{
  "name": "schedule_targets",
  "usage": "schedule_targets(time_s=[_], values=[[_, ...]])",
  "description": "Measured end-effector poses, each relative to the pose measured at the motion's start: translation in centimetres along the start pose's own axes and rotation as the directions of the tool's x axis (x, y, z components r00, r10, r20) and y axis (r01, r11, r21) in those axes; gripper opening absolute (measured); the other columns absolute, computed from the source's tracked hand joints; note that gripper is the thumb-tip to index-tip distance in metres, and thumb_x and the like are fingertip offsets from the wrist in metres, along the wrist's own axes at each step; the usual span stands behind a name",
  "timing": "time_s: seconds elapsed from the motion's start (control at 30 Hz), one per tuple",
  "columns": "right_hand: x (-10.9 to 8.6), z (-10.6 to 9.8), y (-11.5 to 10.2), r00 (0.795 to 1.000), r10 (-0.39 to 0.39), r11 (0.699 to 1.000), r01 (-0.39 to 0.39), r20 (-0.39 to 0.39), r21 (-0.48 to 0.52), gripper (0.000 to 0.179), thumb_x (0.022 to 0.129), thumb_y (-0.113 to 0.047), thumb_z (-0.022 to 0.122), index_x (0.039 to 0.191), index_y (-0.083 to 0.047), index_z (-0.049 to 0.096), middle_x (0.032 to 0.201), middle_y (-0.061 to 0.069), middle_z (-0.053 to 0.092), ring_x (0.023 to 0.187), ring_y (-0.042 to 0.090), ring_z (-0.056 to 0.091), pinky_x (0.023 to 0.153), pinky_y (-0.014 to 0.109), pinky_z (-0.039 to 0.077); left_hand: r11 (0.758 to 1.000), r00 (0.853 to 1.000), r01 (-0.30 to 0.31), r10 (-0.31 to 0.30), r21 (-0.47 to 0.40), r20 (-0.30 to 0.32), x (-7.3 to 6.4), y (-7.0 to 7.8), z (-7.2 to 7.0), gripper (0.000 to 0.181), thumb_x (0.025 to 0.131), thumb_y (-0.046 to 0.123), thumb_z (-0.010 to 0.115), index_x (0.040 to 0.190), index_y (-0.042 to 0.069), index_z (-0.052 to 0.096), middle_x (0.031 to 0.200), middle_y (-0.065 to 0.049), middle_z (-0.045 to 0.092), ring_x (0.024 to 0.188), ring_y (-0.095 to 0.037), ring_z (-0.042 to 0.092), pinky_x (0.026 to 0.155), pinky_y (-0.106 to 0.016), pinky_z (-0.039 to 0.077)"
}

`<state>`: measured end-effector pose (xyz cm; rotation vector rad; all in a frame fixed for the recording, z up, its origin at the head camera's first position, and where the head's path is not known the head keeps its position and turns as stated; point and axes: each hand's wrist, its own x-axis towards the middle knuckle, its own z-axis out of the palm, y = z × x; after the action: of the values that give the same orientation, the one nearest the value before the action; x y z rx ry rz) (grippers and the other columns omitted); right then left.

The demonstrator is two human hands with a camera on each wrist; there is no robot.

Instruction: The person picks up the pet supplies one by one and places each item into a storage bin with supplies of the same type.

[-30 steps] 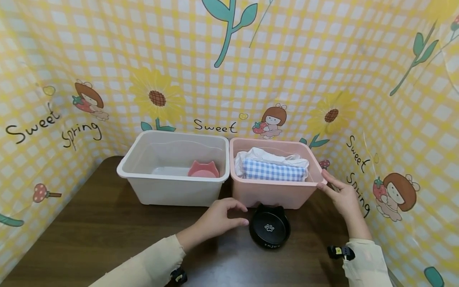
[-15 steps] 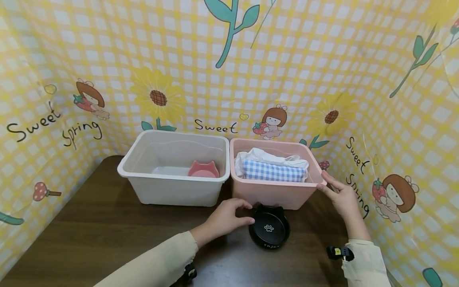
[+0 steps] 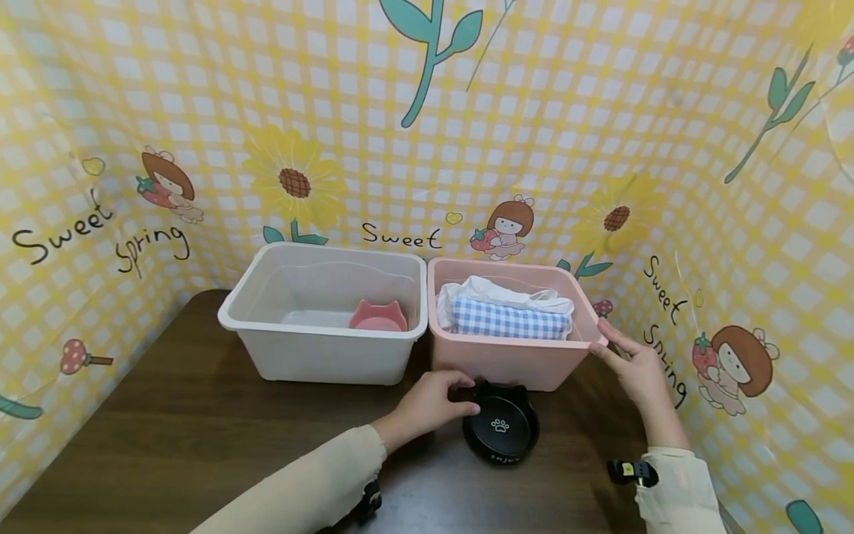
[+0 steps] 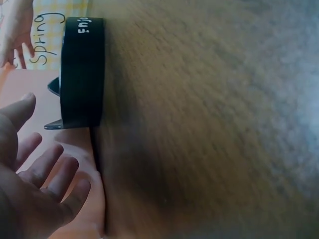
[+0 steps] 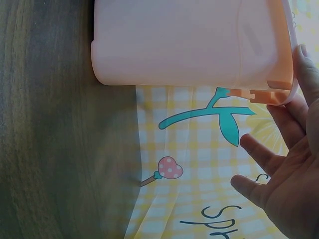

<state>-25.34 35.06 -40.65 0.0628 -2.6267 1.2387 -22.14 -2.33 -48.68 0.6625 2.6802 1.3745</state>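
A black cat-eared pet bowl [image 3: 500,430] with a white paw print sits on the table before the pink bin [image 3: 514,361]. My left hand [image 3: 437,400] is beside its left ear side, thumb and fingers loosely spread. A gap shows between those fingers and the bowl's wall [image 4: 82,74] in the left wrist view. My right hand [image 3: 637,368] pinches the pink bin's front right rim corner, the thumb [image 5: 305,64] on one side of the rim and fingers on the other. Inside that bin lies a folded blue-and-white checked cloth [image 3: 510,319] with white fabric behind it.
To the left, against the pink bin, stands a white bin [image 3: 327,356] with a pink cat-eared bowl [image 3: 378,317] inside. Both bins rest on the dark wooden table [image 3: 167,437]. A yellow checked curtain [image 3: 373,163] encloses the back and sides.
My left hand has moved right, closer to the black pet bowl. My right hand has stayed at the pink bin's corner, and the bowl and bins look unmoved.
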Motion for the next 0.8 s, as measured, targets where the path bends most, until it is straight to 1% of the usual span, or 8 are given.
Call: schedule_targets(time_s=[0.1, 0.2, 0.33, 0.43, 0.5, 0.67, 0.8], values=[[-0.1, -0.1, -0.1, 1.0, 0.009, 1.0, -0.009, 0.004, 0.009, 0.067, 0.093, -0.048, 0.073, 0.148, -0.017, 0.052, 0.151, 0.003, 0.048, 0.149, 0.031, 0.036, 0.119, 0.055, 0.03, 1.0, 1.0, 0.02, -0.02, -0.004, 0.01, 0.3, -0.2, 0.2, 0.044, 0.088, 0.036, 0.083, 0.125, 0.014, 0.071, 0.123, 0.0, 0.072, 0.119, -0.02, 0.066, 0.102, -0.042, 0.052], [-0.1, -0.1, -0.1, 1.0, 0.013, 1.0, -0.013, 0.009, 0.009, 0.068, 0.093, -0.048, 0.073, 0.148, -0.017, 0.051, 0.151, 0.003, 0.048, 0.149, 0.032, 0.035, 0.119, 0.055, 0.03, 0.998, 0.999, 0.042, -0.041, -0.038, 0.015, 0.6, -0.2, 0.4, 0.048, 0.087, 0.033, 0.084, 0.128, 0.012, 0.07, 0.125, -0.003, 0.072, 0.12, -0.021, 0.066, 0.103, -0.043, 0.052], [-0.1, -0.1, 0.0, 1.0, 0.005, 1.0, -0.005, 0.004, -0.002, 0.067, 0.093, -0.049, 0.072, 0.148, -0.018, 0.052, 0.151, 0.003, 0.049, 0.149, 0.032, 0.036, 0.118, 0.055, 0.032, 0.997, 0.999, 0.04, -0.039, -0.06, 0.013, 1.0, -0.3, 0.7, 0.051, 0.086, 0.03, 0.085, 0.13, 0.011, 0.069, 0.128, -0.003, 0.071, 0.12, -0.021, 0.066, 0.103, -0.042, 0.052], [-0.1, -0.1, 0.1, 1.0, -0.005, 1.0, 0.005, -0.004, -0.002, 0.065, 0.093, -0.049, 0.072, 0.148, -0.018, 0.053, 0.15, 0.003, 0.05, 0.148, 0.031, 0.037, 0.117, 0.053, 0.033, 0.999, 1.0, 0.025, -0.024, -0.042, 0.019, 1.1, -0.3, 1.1, 0.051, 0.086, 0.027, 0.085, 0.131, 0.011, 0.068, 0.129, -0.002, 0.071, 0.12, -0.02, 0.066, 0.103, -0.04, 0.052], [-0.1, -0.1, 0.2, 1.0, -0.006, 1.0, 0.006, -0.006, -0.003, 0.064, 0.094, -0.048, 0.072, 0.148, -0.019, 0.053, 0.15, 0.002, 0.05, 0.148, 0.031, 0.037, 0.118, 0.053, 0.032, 0.999, 0.999, 0.025, -0.025, -0.024, 0.021, 1.1, -0.2, 1.4, 0.052, 0.085, 0.027, 0.086, 0.131, 0.01, 0.068, 0.129, -0.003, 0.071, 0.12, -0.021, 0.067, 0.102, -0.039, 0.053], [0.0, -0.1, 0.3, 1.0, -0.004, 1.0, 0.004, -0.001, 0.0, 0.064, 0.093, -0.049, 0.072, 0.148, -0.02, 0.053, 0.151, 0.002, 0.05, 0.148, 0.03, 0.037, 0.117, 0.053, 0.033, 0.998, 0.998, 0.06, -0.061, 0.029, 0.015, 1.0, 0.0, 2.1, 0.054, 0.085, 0.028, 0.085, 0.132, 0.009, 0.068, 0.128, -0.005, 0.071, 0.117, -0.021, 0.068, 0.099, -0.039, 0.054], [0.0, 0.0, 0.3, 1.0, 0.001, 1.0, -0.001, 0.003, 0.007, 0.066, 0.093, -0.05, 0.072, 0.148, -0.019, 0.053, 0.151, 0.002, 0.05, 0.149, 0.029, 0.037, 0.118, 0.053, 0.033, 0.996, 0.997, 0.079, -0.08, 0.049, 0.016, 1.0, 0.1, 2.3, 0.056, 0.085, 0.028, 0.086, 0.134, 0.008, 0.067, 0.126, -0.004, 0.072, 0.114, -0.02, 0.069, 0.095, -0.038, 0.055]])
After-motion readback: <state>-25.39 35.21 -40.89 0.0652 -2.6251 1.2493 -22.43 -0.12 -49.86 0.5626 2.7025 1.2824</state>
